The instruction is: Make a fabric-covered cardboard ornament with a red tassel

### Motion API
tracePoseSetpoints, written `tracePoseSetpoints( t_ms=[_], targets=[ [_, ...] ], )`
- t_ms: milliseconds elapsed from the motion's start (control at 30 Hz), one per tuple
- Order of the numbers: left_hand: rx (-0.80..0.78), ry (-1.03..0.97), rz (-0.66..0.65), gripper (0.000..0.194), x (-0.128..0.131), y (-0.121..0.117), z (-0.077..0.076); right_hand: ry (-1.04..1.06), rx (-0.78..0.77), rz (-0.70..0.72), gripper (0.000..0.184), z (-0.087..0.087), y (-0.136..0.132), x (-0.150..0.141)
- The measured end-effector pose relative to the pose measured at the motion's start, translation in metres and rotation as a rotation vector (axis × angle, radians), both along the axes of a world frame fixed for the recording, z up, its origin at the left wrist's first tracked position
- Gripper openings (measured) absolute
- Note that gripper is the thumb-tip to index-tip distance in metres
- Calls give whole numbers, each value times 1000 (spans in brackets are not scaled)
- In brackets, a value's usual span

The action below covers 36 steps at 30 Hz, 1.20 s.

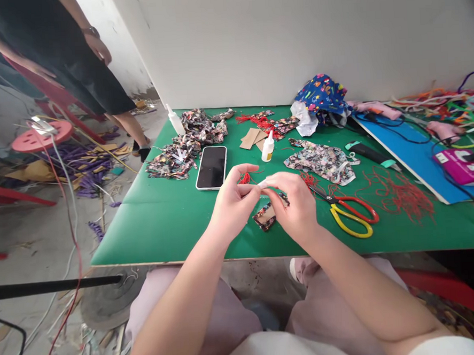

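Observation:
My left hand (234,203) and my right hand (295,206) meet above the green table. Both are closed, pinching a small white strip (263,183) between their fingertips; the fingers hide part of it. Beneath my right hand lies a cardboard piece edged with dark floral fabric (265,217), partly covered by the hand. A bundle of red string (244,179) shows behind my left fingers. To the right of my right hand rest scissors (350,213) with one red and one yellow handle. A small white glue bottle (268,146) stands just beyond my hands.
A phone (212,168) lies left of my hands, beside floral fabric scraps (179,154) and another white bottle (176,121). Rightward are floral cloth (320,160), a black-and-teal tool (372,155), loose red threads (409,196) and a blue board (408,153). A person (72,53) stands at left.

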<state>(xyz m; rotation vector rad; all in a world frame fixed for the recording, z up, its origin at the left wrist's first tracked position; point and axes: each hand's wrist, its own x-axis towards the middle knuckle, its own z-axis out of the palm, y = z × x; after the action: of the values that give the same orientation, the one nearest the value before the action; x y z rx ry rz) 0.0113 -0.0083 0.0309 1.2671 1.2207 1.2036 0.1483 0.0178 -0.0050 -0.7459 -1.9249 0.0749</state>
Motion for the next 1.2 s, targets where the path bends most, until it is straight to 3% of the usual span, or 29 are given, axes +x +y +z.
tracePoseSetpoints(
  t_ms=[233,633,900,1033,1133,1200],
  targets=[
    [-8,54,42,31,-4,-1,2,269,-380,66,33,3,10,8],
    [-14,88,27,31,-3,-3,4,327,-434,95,30,3,11,8],
    [36,95,135,29,1,0,-2,284,-243,51,33,3,5,6],
    [122,176,337,27,-15,-1,2,446,-212,-49,30,19,12,23],
    [212,341,487,27,-30,-14,5,530,-307,-83,31,27,25,44],
    [213,541,480,27,-39,-28,-1,494,-487,-4,31,24,34,55]
  ],
)
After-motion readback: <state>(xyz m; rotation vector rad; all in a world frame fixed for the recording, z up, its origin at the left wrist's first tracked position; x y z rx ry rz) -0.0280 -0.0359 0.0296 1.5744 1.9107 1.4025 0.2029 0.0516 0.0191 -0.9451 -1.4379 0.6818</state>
